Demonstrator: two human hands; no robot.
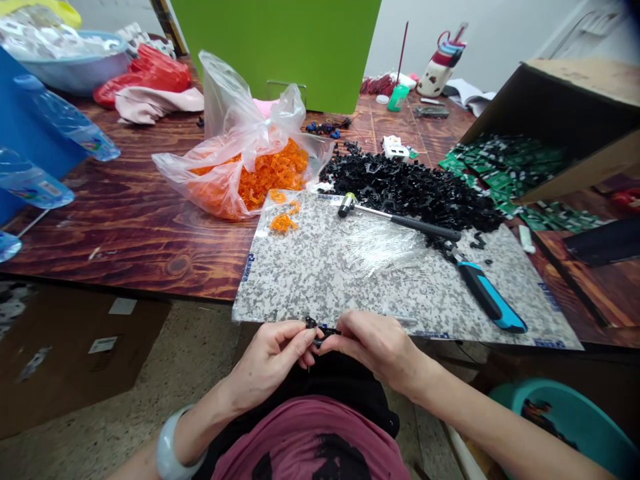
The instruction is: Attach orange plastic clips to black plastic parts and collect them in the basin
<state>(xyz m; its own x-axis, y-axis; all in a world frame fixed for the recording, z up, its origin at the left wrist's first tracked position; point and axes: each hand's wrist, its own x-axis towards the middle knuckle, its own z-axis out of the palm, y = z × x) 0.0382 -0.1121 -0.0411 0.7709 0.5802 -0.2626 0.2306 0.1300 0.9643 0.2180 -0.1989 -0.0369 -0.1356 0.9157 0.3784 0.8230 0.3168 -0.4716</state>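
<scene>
Both hands meet just in front of the near edge of a speckled grey board (300, 280). My left hand (280, 348) pinches one end of a small black plastic part (325, 331); a pale bangle circles that wrist. On the part's other end, the fingers of my right hand (377, 343) are closed. Its exact shape is mostly hidden by the fingers. Ahead on the board lie a small hammer (400, 220), a bundle of thin clear strands or pins (380, 247), blue-and-black handled pliers (493, 297) and a few orange plastic pieces (283, 223).
A heap of black parts (405, 183) covers the board's back edge. Left of it slumps a clear bag of orange pieces (255, 173). A cardboard box (560, 120) spills green circuit boards (505, 167) at right. Below right stands a teal tub (575, 407). Plastic bottles (65, 117) are at left.
</scene>
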